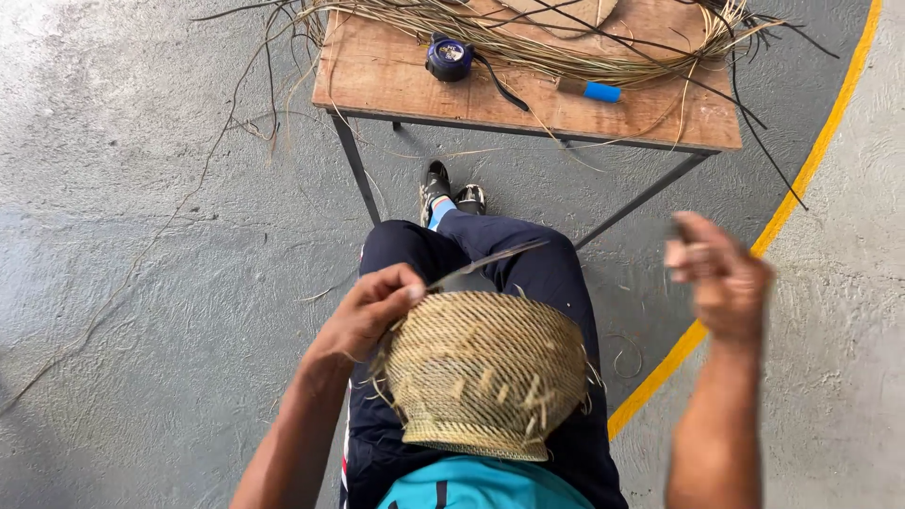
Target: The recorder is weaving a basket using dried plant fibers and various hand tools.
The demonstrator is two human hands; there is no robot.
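Observation:
A woven straw basket (485, 372) rests upside down on my lap, with loose strand ends sticking out of its weave. My left hand (372, 306) pinches its upper left rim, where a thin dark strand (490, 259) runs off to the right. My right hand (716, 273) is raised to the right of the basket, blurred, with its fingers closed; whether it holds the far end of the strand cannot be made out.
A small wooden table (396, 80) on metal legs stands ahead, carrying a bundle of long reeds (566, 47), a blue tape measure (449, 57) and a blue-handled tool (589, 90). Grey concrete floor with a yellow painted line (801, 188) on the right.

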